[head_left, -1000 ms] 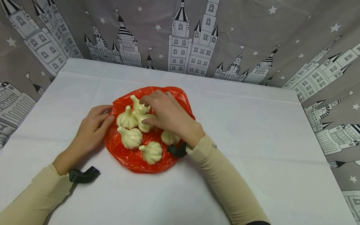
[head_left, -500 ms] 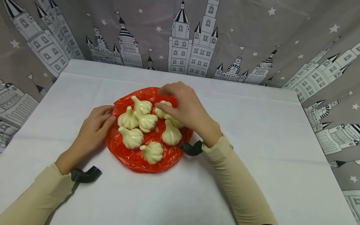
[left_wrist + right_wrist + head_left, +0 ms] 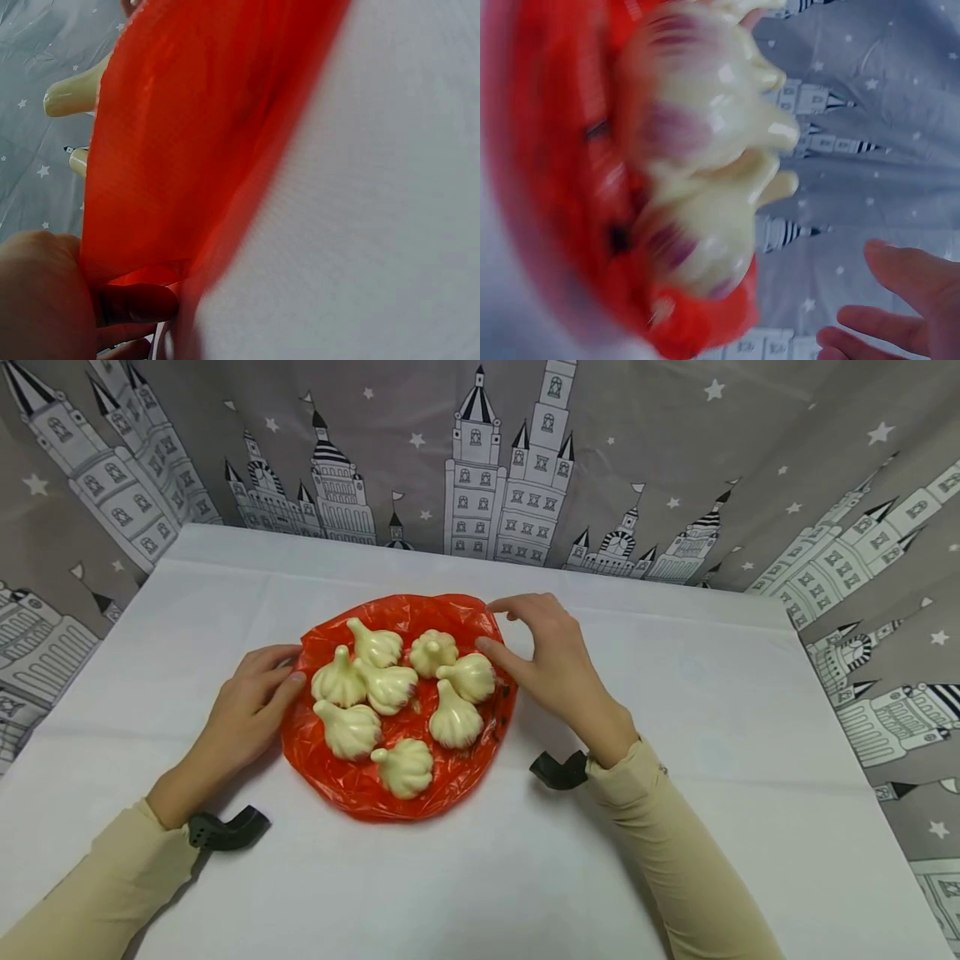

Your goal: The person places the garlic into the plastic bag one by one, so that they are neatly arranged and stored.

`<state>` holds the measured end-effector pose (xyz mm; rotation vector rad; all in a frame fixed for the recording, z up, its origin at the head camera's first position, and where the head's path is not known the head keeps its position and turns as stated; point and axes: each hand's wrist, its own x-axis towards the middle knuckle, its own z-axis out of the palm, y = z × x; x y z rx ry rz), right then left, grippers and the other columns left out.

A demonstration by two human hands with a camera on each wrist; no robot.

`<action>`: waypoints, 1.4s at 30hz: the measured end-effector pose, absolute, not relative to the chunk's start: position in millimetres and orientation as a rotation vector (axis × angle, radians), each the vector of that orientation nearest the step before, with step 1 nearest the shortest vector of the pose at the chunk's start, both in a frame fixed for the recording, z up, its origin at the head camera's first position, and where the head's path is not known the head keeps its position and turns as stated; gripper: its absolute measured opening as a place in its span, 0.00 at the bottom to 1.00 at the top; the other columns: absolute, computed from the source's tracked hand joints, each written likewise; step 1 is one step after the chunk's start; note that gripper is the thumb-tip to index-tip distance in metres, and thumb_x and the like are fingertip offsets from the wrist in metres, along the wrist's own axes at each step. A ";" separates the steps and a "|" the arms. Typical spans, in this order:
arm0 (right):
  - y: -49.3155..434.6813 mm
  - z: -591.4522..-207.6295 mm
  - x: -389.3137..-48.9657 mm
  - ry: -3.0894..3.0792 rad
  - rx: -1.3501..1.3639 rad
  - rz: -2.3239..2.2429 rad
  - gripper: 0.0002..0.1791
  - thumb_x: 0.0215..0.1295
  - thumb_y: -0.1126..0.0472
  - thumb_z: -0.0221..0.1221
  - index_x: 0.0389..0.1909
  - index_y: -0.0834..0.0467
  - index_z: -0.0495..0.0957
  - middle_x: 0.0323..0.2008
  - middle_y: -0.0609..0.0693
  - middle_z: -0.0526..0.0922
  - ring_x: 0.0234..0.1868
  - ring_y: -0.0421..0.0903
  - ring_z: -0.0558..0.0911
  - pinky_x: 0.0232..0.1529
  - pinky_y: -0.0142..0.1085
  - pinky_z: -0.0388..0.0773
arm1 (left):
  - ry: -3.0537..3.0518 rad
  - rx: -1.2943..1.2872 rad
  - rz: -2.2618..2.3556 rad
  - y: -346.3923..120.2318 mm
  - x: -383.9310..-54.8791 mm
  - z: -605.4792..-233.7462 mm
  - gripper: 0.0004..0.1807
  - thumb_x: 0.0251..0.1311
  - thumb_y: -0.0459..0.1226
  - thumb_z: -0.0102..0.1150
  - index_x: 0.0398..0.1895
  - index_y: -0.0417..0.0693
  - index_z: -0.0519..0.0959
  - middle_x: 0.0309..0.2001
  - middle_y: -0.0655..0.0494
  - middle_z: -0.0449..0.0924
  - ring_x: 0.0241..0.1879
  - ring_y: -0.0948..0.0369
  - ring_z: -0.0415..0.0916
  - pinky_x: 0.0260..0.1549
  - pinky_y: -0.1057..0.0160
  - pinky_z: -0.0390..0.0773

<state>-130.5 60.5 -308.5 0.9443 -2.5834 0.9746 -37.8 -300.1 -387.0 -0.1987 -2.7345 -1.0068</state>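
Note:
Several glossy cream garlic bulbs (image 3: pixel 386 686) sit inside a red plastic bag (image 3: pixel 360 797), which is spread into a round shape on the white table. Dark print marks its right side. My left hand (image 3: pixel 251 710) holds the bag's left edge, thumb toward me; in the left wrist view the fingers (image 3: pixel 139 303) bend at the red plastic (image 3: pixel 180 150). Just beyond the right rim hovers my right hand (image 3: pixel 551 660), holding nothing, with thumb and fingers spread apart. In the right wrist view, its fingers (image 3: pixel 885 326) are apart from the purple-tinged garlic bulbs (image 3: pixel 697 247).
A white cloth (image 3: pixel 712 710) covers the table around the bag. Behind and at both sides hangs a grey curtain (image 3: pixel 645 410) printed with castles and stars. Dark wrist camera mounts (image 3: pixel 228 828) stick out from both sleeves.
My right hand has moved right, from over the garlic bulbs to beyond the bag's right rim, uncovering the bulbs on that side. The left hand stays at the bag's left edge.

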 end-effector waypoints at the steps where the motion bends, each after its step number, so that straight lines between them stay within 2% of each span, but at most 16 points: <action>1: 65.4 -311.0 -130.8 -2.590 0.914 0.969 0.23 0.64 0.48 0.65 0.56 0.55 0.79 0.51 0.49 0.83 0.52 0.47 0.75 0.53 0.45 0.73 | -2.736 -0.198 -1.007 -300.1 -37.7 -386.8 0.22 0.74 0.42 0.47 0.51 0.30 0.81 0.65 0.39 0.69 0.68 0.42 0.59 0.63 0.31 0.61; 8: 103.4 -326.4 -129.7 -2.645 0.755 0.947 0.26 0.64 0.45 0.64 0.59 0.54 0.77 0.57 0.50 0.79 0.56 0.48 0.74 0.57 0.50 0.71 | -2.741 -0.188 -1.001 -299.6 -37.6 -388.6 0.22 0.74 0.42 0.48 0.53 0.30 0.80 0.65 0.40 0.69 0.69 0.43 0.59 0.63 0.32 0.61; 13: 126.9 -337.4 -127.8 -2.668 0.686 0.927 0.26 0.64 0.48 0.65 0.59 0.56 0.76 0.58 0.53 0.78 0.57 0.51 0.74 0.57 0.52 0.71 | -2.747 -0.189 -0.998 -303.2 -37.3 -387.7 0.22 0.74 0.42 0.47 0.53 0.30 0.80 0.66 0.40 0.68 0.69 0.42 0.59 0.63 0.31 0.60; 22: 137.5 -348.2 -132.9 -2.708 0.687 0.911 0.30 0.65 0.46 0.63 0.63 0.58 0.74 0.60 0.56 0.77 0.60 0.54 0.73 0.61 0.53 0.70 | -2.740 -0.172 -1.004 -306.7 -32.6 -388.3 0.22 0.74 0.41 0.47 0.53 0.29 0.79 0.66 0.38 0.68 0.68 0.41 0.59 0.63 0.30 0.60; 32: 189.9 -354.1 -129.2 -2.789 0.559 0.839 0.36 0.66 0.44 0.62 0.69 0.58 0.67 0.68 0.58 0.69 0.71 0.58 0.63 0.69 0.57 0.60 | -2.726 -0.170 -1.010 -301.7 -35.3 -389.5 0.22 0.73 0.41 0.48 0.53 0.30 0.80 0.65 0.40 0.69 0.68 0.43 0.59 0.63 0.31 0.61; 42: 253.9 -365.4 -101.4 -2.859 0.401 0.797 0.38 0.69 0.46 0.59 0.73 0.60 0.60 0.73 0.66 0.59 0.74 0.66 0.57 0.69 0.66 0.53 | -2.729 -0.203 -1.004 -304.0 -39.6 -388.5 0.22 0.74 0.41 0.48 0.52 0.30 0.80 0.65 0.40 0.69 0.68 0.43 0.60 0.64 0.32 0.61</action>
